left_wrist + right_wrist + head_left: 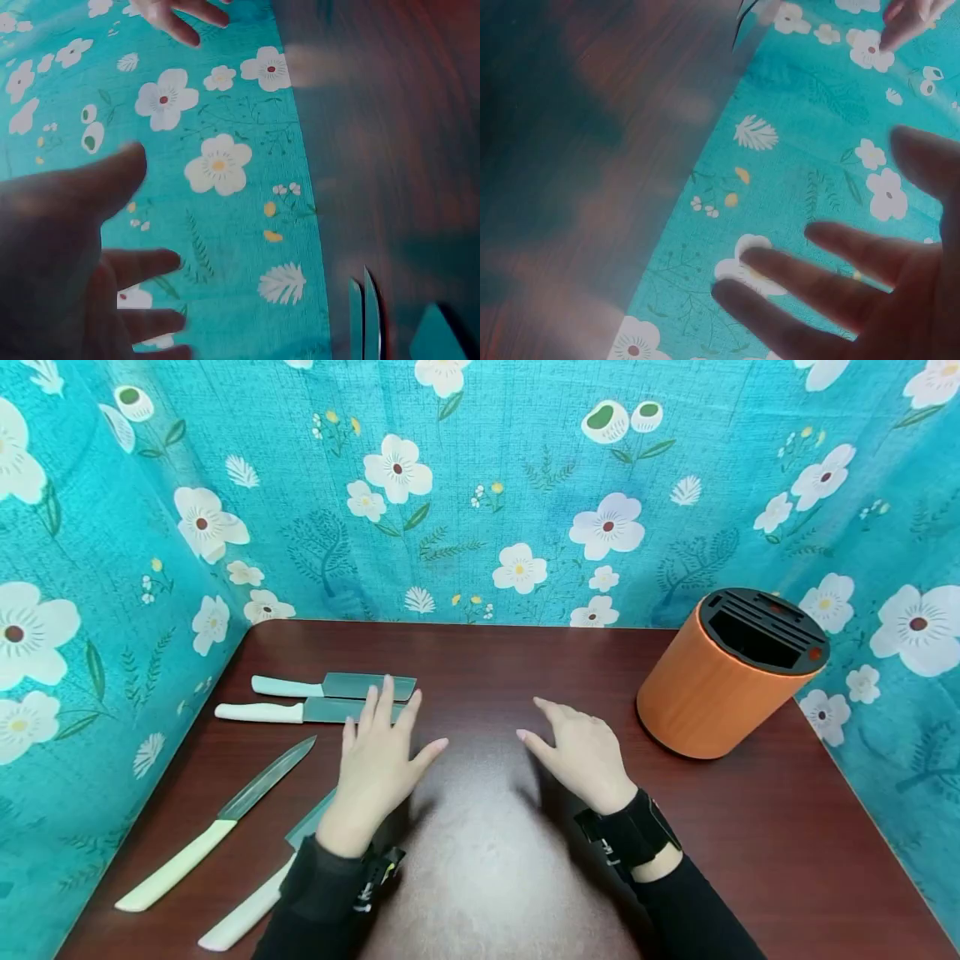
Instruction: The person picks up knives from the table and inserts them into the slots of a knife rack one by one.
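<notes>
My left hand point(377, 772) is held over the left half of the table, fingers spread and holding nothing. In the head view its fingertips overlap the blades of two white-handled knives, an upper knife point(287, 687) and a lower knife point(259, 713), lying side by side. A pointed knife point(187, 857) lies slanted further left. Another wide-bladed knife point(243, 910) is partly hidden by my left forearm. My right hand point(585, 756), its fingers relaxed and without anything in them, is nearest to the round wood-coloured knife block point(697, 693), which has a black slotted top.
The dark brown table point(487, 827) is bordered behind and at the sides by a turquoise floral cloth point(480, 510). The knife block stands near the table's back right corner. Black bands circle both wrists, including a right wristband point(633, 827).
</notes>
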Available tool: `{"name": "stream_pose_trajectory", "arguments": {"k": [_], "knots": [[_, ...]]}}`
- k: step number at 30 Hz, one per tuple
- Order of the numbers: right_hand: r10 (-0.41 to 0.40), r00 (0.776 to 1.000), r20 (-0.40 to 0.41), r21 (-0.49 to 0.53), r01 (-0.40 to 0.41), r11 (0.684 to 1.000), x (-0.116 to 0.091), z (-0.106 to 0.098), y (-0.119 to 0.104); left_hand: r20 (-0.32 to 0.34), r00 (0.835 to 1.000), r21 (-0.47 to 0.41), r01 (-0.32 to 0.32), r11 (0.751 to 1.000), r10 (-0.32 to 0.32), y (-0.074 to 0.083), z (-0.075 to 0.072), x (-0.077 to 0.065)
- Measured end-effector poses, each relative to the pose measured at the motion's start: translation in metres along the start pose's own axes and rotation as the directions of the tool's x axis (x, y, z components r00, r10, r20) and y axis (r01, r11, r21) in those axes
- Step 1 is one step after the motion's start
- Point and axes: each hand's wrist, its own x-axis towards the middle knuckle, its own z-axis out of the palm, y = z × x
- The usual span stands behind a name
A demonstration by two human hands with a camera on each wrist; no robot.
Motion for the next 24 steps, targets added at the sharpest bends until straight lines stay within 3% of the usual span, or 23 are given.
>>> {"name": "stream_pose_trajectory", "arguments": {"k": [6, 10, 20, 24], "knots": [[-0.081, 0.996, -0.039, 0.007, 0.081, 0.997, -0.006, 0.001, -0.001, -0.017, 0.997, 0.002, 0.073, 0.997, -0.073, -0.029, -0.011, -0.03], [-0.102, 0.994, -0.032, 0.044, 0.103, 0.994, -0.01, 0.003, 0.001, 0.028, 0.992, 0.012, 0.119, 0.993, -0.12, -0.057, -0.017, -0.05], [-0.124, 0.992, -0.022, 0.029, 0.125, 0.992, -0.012, 0.009, 0.004, 0.133, 0.976, 0.122, 0.154, 0.981, -0.17, -0.123, -0.021, -0.094], [-0.13, 0.991, -0.022, 0.032, 0.131, 0.991, -0.012, 0.011, 0.004, 0.202, 0.956, 0.141, 0.188, 0.972, -0.214, -0.146, -0.017, -0.111]]}}
